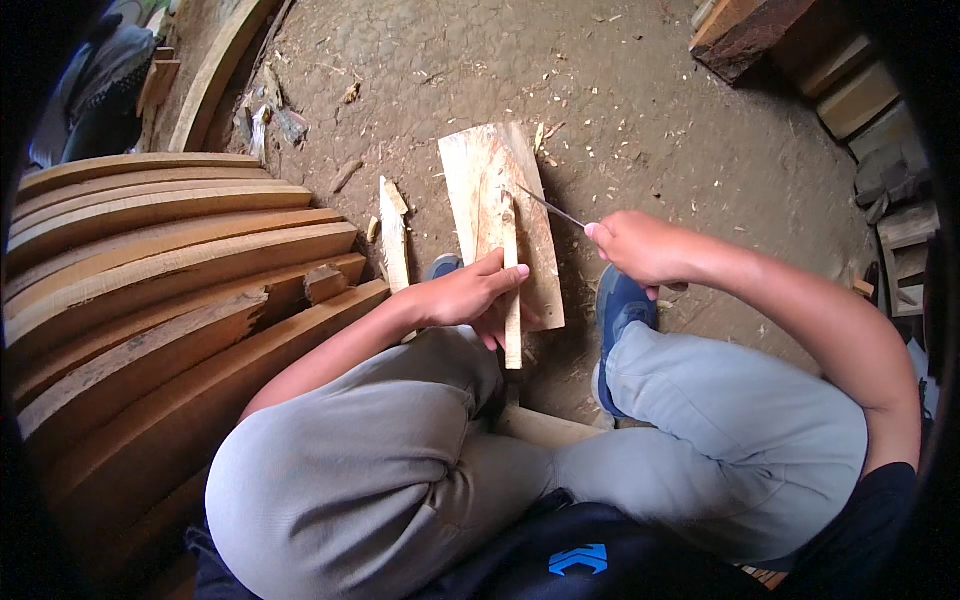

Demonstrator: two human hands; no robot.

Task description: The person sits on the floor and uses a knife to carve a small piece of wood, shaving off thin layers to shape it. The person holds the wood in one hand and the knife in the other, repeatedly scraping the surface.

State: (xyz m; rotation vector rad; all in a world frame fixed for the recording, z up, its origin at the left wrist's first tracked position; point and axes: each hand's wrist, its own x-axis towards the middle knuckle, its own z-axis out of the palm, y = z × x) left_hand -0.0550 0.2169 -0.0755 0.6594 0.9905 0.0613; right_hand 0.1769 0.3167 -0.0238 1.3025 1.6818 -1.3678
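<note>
My left hand [468, 296] is closed around a narrow wooden stick [513, 338], with the thumb lying across it. The stick's far end is rough and rests against a pale, worn wooden board [474, 172] between my feet. In my right fist [642, 248] is a knife, its handle hidden by the fingers. The thin blade [553, 208] points away to the left, with its tip over the board, just beyond the stick's far end. To the left of the board, a splintered strip of wood [394, 240] lies on the ground.
Long sawn planks [190, 245] are stacked close on my left. A thick timber [745, 35] juts in at the far right, above more wood pieces [860, 100]. Chips and shavings dot the dirt floor [630, 110]. My blue shoes [622, 312] flank the board.
</note>
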